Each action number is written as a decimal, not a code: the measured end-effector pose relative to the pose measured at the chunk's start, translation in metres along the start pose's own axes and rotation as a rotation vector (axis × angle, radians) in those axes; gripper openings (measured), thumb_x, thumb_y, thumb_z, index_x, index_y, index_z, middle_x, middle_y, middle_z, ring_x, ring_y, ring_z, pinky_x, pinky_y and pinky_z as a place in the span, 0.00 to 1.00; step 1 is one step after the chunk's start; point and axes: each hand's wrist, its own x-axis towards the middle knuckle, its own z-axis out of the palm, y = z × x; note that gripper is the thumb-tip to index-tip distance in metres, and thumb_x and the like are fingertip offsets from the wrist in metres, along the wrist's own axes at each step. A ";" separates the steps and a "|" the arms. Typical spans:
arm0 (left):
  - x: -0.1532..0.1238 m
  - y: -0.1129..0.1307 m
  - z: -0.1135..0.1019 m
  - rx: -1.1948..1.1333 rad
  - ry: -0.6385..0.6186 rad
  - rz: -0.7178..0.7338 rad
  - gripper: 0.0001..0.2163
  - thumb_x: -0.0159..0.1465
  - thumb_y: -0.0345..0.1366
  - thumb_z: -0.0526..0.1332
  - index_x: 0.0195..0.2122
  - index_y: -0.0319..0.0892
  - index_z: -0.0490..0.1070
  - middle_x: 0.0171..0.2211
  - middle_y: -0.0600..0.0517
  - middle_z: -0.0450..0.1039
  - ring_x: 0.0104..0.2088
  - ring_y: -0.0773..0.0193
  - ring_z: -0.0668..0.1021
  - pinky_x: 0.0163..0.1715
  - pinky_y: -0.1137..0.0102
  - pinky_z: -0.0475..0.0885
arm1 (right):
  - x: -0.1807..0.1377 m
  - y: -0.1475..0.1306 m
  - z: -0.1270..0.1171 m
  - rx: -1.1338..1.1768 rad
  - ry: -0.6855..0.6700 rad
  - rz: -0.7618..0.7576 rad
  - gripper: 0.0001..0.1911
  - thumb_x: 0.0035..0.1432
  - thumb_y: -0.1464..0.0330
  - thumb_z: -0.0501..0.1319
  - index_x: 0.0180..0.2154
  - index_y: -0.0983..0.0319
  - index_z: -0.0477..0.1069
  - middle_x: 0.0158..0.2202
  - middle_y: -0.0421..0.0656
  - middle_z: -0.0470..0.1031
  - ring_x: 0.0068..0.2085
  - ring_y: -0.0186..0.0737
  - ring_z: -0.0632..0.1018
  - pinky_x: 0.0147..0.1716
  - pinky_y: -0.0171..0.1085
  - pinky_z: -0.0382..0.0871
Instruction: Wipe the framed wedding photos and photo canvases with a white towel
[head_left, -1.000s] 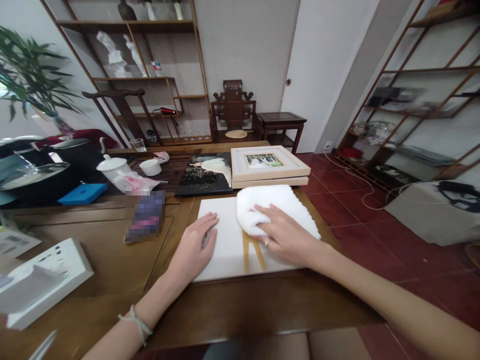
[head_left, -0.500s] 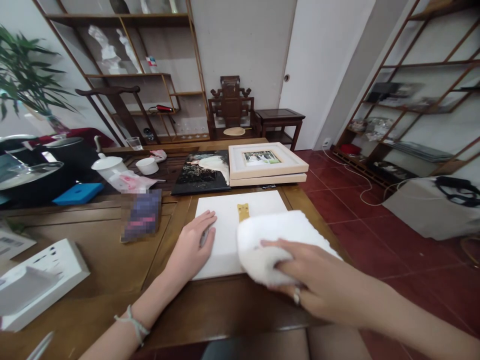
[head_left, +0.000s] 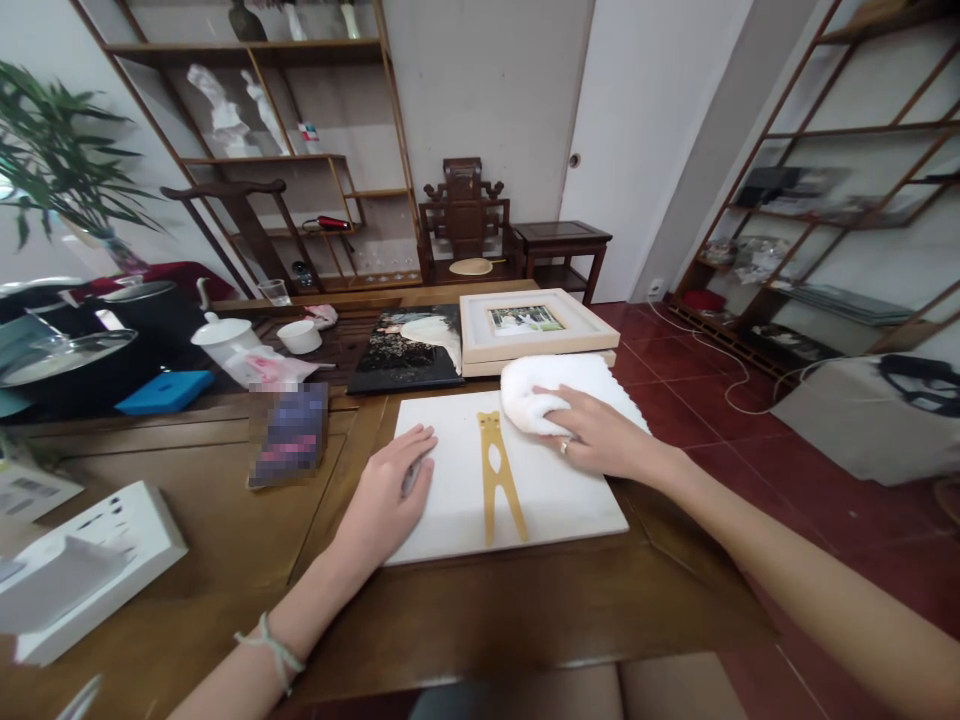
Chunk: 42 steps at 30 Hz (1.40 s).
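A flat white board [head_left: 442, 500] lies on the brown wooden table, with a gold A-shaped metal stand leg [head_left: 491, 480] along its middle. The piece looks like the back stand of a picture frame. My left hand [head_left: 394, 490] lies open on the board's left edge, fingers stretched out. In my right hand [head_left: 596, 430] is a folded white towel [head_left: 529, 395], pressed on the far right corner of the board. The fingers are closed round the cloth, and its loose end spreads out behind the hand. The towel covers that corner.
Behind the board are stacked pale wooden frames [head_left: 585, 330] and a black picture panel [head_left: 375, 365]. To the left stand a white teapot [head_left: 225, 335], a white cup [head_left: 300, 336], a blue block [head_left: 166, 391] and a white plastic tray [head_left: 142, 560].
My right hand has moved the towel away from me, from the near right of the board to its far right corner, uncovering the gold leg. My left hand stays in place.
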 end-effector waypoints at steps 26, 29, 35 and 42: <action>0.000 0.001 -0.001 0.012 -0.009 0.001 0.15 0.63 0.36 0.52 0.46 0.37 0.72 0.52 0.43 0.71 0.55 0.55 0.70 0.56 0.56 0.64 | 0.000 -0.013 0.000 0.111 -0.025 0.112 0.15 0.58 0.72 0.51 0.43 0.61 0.73 0.52 0.47 0.70 0.55 0.51 0.67 0.51 0.50 0.61; 0.000 0.000 0.000 0.009 -0.008 -0.004 0.16 0.63 0.36 0.52 0.46 0.36 0.72 0.51 0.43 0.72 0.55 0.55 0.70 0.56 0.56 0.64 | 0.011 -0.012 0.011 0.061 0.065 0.101 0.16 0.54 0.76 0.51 0.41 0.62 0.73 0.53 0.47 0.70 0.56 0.50 0.66 0.54 0.50 0.58; -0.001 -0.001 0.001 0.012 -0.019 -0.001 0.16 0.63 0.37 0.52 0.47 0.35 0.72 0.52 0.42 0.71 0.56 0.54 0.70 0.57 0.57 0.63 | -0.013 -0.033 0.005 0.099 -0.014 0.085 0.20 0.50 0.77 0.50 0.43 0.63 0.73 0.56 0.48 0.67 0.59 0.48 0.63 0.57 0.51 0.54; -0.001 0.000 0.001 0.020 -0.018 0.000 0.16 0.63 0.37 0.52 0.48 0.36 0.72 0.53 0.42 0.70 0.56 0.54 0.69 0.57 0.55 0.63 | -0.068 -0.079 -0.044 0.264 -0.339 0.078 0.19 0.45 0.80 0.51 0.35 0.58 0.73 0.57 0.42 0.67 0.58 0.46 0.64 0.52 0.43 0.62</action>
